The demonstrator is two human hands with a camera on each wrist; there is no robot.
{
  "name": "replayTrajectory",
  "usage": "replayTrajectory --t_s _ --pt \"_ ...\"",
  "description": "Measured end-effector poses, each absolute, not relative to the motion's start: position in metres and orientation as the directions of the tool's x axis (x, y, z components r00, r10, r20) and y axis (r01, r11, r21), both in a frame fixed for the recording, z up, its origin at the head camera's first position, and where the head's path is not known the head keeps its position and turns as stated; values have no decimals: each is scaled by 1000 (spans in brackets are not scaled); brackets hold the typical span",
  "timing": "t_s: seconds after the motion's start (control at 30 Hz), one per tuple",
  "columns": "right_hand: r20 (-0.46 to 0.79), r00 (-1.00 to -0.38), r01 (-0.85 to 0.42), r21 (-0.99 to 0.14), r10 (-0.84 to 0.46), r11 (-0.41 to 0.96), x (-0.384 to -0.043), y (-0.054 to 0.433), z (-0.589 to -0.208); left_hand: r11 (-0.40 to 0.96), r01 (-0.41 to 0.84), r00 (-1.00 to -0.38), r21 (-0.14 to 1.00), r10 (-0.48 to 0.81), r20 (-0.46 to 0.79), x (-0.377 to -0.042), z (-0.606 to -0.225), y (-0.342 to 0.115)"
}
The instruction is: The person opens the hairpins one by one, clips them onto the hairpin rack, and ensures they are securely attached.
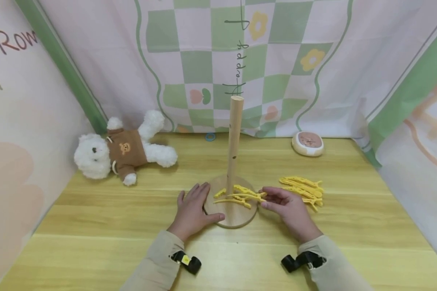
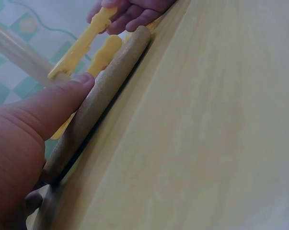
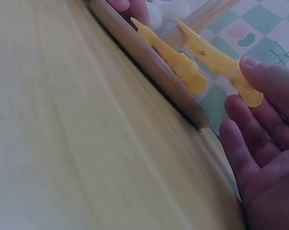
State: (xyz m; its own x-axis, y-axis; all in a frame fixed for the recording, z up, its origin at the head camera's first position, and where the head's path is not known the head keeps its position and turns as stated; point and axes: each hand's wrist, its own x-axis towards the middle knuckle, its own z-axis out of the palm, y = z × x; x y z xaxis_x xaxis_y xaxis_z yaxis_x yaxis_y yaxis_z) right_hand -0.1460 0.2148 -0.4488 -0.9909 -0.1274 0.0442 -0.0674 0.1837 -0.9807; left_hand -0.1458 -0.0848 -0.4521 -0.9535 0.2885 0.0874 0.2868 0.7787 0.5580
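My right hand point(image 1: 282, 206) pinches a yellow hair clip point(image 3: 216, 57) between thumb and fingers at its handle end. The clip's long end points left, level with the foot of the wooden post point(image 1: 234, 137), and overlaps it in the head view. More yellow hair clips lie on the round wooden base point(image 1: 231, 218); one of them point(image 3: 178, 62) shows below the held clip in the right wrist view. On the base's left edge rests my left hand point(image 1: 193, 212), fingers spread and fairly straight, with the thumb point(image 2: 67, 98) along the front rim.
Right of my right hand lies a pile of yellow hair clips point(image 1: 302, 190). A white plush toy point(image 1: 129, 151) in a brown top lies back left. At the back are a small blue ring point(image 1: 210, 137) and a white-and-pink device point(image 1: 308, 143), before a checked curtain point(image 1: 225, 64).
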Motion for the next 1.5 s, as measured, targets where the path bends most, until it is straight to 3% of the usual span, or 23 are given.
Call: replayTrajectory --t_s 0.57,1.5 --pt "43 -992 -59 -989 -119 139 -147 200 -449 788 289 -952 544 297 76 -146 -451 -85" --pt "45 -994 -66 -973 -101 219 -150 176 -446 802 283 -953 526 296 63 -148 -452 -85"
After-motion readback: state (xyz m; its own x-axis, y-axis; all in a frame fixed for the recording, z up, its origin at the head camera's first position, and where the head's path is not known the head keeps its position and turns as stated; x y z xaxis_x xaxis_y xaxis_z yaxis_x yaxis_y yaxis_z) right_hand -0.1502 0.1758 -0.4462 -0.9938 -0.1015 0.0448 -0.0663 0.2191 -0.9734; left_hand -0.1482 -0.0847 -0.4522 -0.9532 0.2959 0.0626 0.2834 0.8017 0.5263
